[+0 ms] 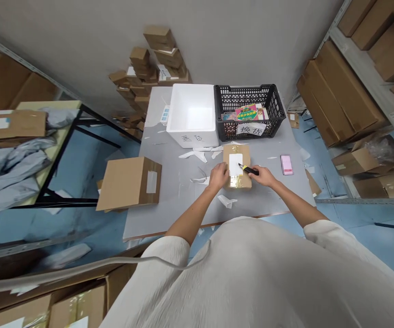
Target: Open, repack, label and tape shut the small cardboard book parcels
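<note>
A small taped cardboard box [237, 183] with a white label [235, 159] on top lies on the grey table in front of me. My left hand [219, 176] rests against the box's left side, its fingers bent around the edge. In my right hand [264, 176] is a black and yellow utility knife [250, 170], its tip over the label; whether the blade touches the paper I cannot tell. Torn white paper scraps [227, 201] lie close to the box.
Behind the box stand a white foam bin [191, 139] and a black plastic crate [278, 119] holding colourful packets. A pink-screened phone [286, 165] lies at the right. A larger carton [123, 182] sits at the table's left edge. Shelves with cartons [345, 86] flank the right.
</note>
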The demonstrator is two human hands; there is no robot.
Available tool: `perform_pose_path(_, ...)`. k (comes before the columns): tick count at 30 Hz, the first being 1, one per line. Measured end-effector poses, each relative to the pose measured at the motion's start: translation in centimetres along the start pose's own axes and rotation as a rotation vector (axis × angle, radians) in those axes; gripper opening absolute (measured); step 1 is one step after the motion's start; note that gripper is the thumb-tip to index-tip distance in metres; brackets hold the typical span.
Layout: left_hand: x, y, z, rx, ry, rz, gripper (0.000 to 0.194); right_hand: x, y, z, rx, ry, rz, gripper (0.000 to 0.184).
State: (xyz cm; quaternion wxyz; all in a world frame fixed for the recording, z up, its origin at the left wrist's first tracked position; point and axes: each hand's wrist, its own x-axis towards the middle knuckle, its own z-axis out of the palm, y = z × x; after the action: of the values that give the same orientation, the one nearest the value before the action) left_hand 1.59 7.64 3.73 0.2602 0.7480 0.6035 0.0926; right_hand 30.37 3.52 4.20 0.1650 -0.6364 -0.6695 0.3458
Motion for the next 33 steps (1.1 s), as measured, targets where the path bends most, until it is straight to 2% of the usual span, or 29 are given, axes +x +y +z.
perform_pose_path(4,0.0,1.1,-0.2,0.055,-0.018,-0.011,0.044,-0.1,0.4,0.4,0.140,-0.004,-0.001,0.037)
perform_pose_path(9,-0.6,3.9,0.5,0.089,-0.007,-0.004,0.057,2.5,2.2,-1.3,0.159,0.133,0.040,0.044)
perform_pose_path(13,-0.9,6.7,2.1,0.087,-0.081,0.030,0.071,5.6,3.1,-2.5,0.133,0.190,0.011,0.046)
perform_pose_path(19,-1.7,9.2,4.9,0.135,-0.138,-0.001,0.105,9.5,2.9,-2.3,0.160,0.112,-0.071,0.041)
perform_pose_path(22,-1.9,9.4,5.3,0.152,-0.166,-0.033,0.111,10.5,2.8,-2.1,0.173,0.102,-0.061,0.038)
perform_pose_path(25,-1.7,8.8,4.8,0.160,-0.193,-0.019,0.112,10.6,3.0,-1.9,0.191,0.099,-0.040,0.036)
perform_pose_path(33,-0.8,5.8,2.6,0.205,-0.263,0.133,0.112,7.7,4.2,-0.9,0.262,0.198,0.013,0.047)
